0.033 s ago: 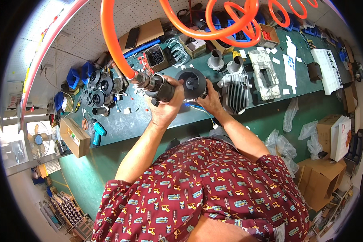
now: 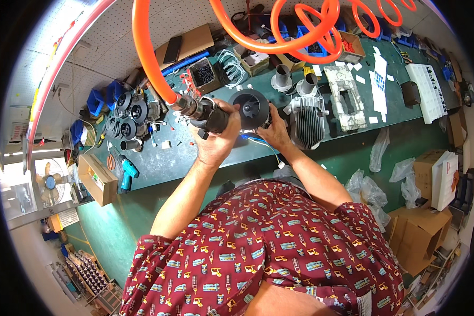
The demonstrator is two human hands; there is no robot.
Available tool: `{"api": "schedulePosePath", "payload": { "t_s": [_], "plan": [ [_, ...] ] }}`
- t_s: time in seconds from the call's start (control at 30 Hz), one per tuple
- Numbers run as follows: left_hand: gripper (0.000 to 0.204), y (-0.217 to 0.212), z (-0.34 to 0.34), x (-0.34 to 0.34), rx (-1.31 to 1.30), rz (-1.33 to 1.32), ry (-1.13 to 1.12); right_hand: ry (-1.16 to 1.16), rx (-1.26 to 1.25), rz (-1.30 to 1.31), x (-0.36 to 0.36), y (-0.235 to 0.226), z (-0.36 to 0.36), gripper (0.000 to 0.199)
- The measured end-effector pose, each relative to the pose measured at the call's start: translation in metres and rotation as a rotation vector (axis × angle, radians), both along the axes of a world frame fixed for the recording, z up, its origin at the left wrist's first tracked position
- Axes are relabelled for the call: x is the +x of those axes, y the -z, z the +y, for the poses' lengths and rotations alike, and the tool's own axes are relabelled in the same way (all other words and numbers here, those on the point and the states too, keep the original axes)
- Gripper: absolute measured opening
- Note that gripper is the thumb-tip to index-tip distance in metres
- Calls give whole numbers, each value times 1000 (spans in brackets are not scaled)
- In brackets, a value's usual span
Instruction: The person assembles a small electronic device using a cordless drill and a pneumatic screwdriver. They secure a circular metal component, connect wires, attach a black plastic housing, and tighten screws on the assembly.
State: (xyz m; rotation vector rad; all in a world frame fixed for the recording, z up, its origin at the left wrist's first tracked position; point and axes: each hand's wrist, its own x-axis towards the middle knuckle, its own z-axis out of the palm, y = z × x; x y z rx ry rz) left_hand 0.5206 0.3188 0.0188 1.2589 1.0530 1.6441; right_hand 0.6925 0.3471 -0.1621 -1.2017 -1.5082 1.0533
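Observation:
My left hand (image 2: pixel 219 138) is closed around a dark pneumatic tool (image 2: pixel 209 117), whose metal fitting joins an orange air hose (image 2: pixel 151 58). Close beside it, my right hand (image 2: pixel 275 130) grips a black fan wheel unit (image 2: pixel 249 107) by its right side. The wheel's open face with its hub is turned up toward me. Thin blue and yellow wires (image 2: pixel 260 141) hang below the unit. The tool's front end lies near the wheel's left rim; my fingers hide whether they touch.
Right of my hands stand a finned metal housing (image 2: pixel 307 122), two flanged pipes (image 2: pixel 282 79) and a pale metal frame (image 2: pixel 345 100). More fan units (image 2: pixel 127 113), a teal cordless driver (image 2: pixel 128 173) and a cardboard box (image 2: pixel 98 180) are at left. The hose coils overhead.

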Motion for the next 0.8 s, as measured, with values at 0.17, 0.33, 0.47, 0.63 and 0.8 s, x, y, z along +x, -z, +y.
{"api": "schedulePosePath", "payload": {
  "t_s": [0.17,0.33,0.47,0.63,0.8],
  "plan": [
    [22,0,0,3,-29,-2,-26,-14,-43,7,1,0,0,103],
    [22,-1,-1,2,-33,-9,-13,-1,-52,-17,0,-4,0,104],
    [24,-1,-1,4,-42,-64,-22,-11,-57,-28,0,-1,0,104],
    [27,1,2,3,-26,-19,13,-15,-38,39,1,11,0,104],
    [25,5,5,-1,-19,32,55,-21,-34,14,2,-3,2,101]
  ]
}}
